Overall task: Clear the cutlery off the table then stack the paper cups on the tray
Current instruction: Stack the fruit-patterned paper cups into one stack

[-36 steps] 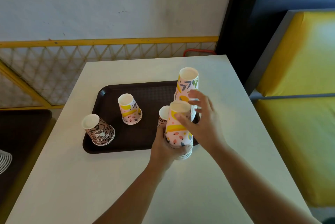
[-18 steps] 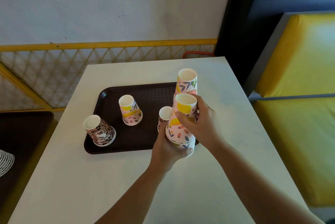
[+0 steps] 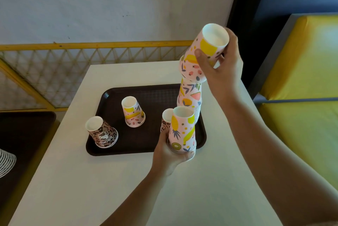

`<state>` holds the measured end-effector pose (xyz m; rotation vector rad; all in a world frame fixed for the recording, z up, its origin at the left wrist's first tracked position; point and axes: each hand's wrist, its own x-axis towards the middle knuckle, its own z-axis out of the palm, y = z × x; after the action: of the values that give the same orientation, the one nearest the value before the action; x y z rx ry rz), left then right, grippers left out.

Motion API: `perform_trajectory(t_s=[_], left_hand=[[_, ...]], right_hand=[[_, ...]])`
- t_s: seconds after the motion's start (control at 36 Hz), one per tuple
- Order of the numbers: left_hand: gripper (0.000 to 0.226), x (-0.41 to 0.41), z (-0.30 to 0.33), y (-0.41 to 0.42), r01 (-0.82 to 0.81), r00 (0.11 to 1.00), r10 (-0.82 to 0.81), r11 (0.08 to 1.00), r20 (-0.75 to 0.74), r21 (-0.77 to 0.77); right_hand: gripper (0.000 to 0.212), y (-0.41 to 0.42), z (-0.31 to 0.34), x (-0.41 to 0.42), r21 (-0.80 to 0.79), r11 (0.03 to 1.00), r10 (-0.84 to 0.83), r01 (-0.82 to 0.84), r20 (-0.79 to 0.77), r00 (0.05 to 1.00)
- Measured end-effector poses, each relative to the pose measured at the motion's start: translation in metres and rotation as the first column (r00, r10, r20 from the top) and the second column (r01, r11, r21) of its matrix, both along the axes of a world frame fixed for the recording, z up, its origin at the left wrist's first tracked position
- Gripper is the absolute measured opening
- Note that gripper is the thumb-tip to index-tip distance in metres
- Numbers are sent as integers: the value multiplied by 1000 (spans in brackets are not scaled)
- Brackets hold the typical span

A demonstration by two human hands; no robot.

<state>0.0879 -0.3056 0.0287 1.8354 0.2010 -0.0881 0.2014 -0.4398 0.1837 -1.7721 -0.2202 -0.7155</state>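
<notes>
My right hand (image 3: 222, 72) grips an upside-down pink fruit-print paper cup (image 3: 203, 52), raised high and tilted above the tall stack of cups (image 3: 190, 97) at the right side of the dark brown tray (image 3: 146, 145). Lower down, my left hand (image 3: 168, 154) holds a small stack of upside-down fruit-print cups (image 3: 182, 129) by its base at the tray's front right corner. On the tray also stand a pink cup (image 3: 132, 111), a leopard-print cup (image 3: 101, 132) at the front left and another leopard-print cup (image 3: 165, 118), partly hidden behind the held stack.
The white table (image 3: 91, 189) runs up to a grey wall with a yellow lattice railing (image 3: 73, 65). A yellow bench (image 3: 301, 97) stands to the right. A dark seat with a white ribbed object (image 3: 5, 161) lies at the left edge. No cutlery is visible.
My right hand pulled the top cup off the stack held in my left hand and lifted it up and to the right, above the tall stack. The left hand stayed roughly in place.
</notes>
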Motion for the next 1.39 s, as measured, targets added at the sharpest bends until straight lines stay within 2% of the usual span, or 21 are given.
perform_trajectory(t_s=[0.11,0.25,0.39,0.5,0.61,0.75,0.83,0.97,1.19,1.28,1.39], left_hand=[[77,1,-1,1,-15,1000,15,1000,-1,10],[79,2,-2,3,-20,1000,20,1000,-15,11],[81,1,0,3,-24,1000,24,1000,-11,5],[84,3,6,2,-33,999,33,999,-20,-26],[89,3,8,0,-35,999,34,998,-15,-43],[87,3,12,-4,-43,999,42,995,-13,-94],[91,2,16,-6,-32,999,33,995,6,-95],[82,0,16,-4,14,1000,-12,998,23,-62],[90,0,20,-5,31,998,-29,999,48,-42],[82,1,22,-3,39,997,-35,997,68,-59],[86,1,24,-1,19,998,-13,997,68,-78]], right_hand=[[68,3,-18,15,-9,1000,-11,10,-48,999],[58,5,-44,24,-97,995,-47,34,-138,989],[72,6,-58,16,-164,986,-44,0,-266,963],[68,7,-60,-13,-129,990,-70,48,-167,984],[58,12,-70,-49,-101,994,23,-46,-218,976],[69,16,-88,-71,-173,957,141,-234,-428,893],[71,16,-92,-74,-217,932,144,-291,-514,846],[63,15,-88,-75,-220,945,108,-244,-493,864],[60,15,-77,-73,-229,949,103,-215,-421,901],[60,15,-72,-70,-238,947,103,-216,-410,906],[57,14,-69,-65,-219,950,110,-223,-435,894]])
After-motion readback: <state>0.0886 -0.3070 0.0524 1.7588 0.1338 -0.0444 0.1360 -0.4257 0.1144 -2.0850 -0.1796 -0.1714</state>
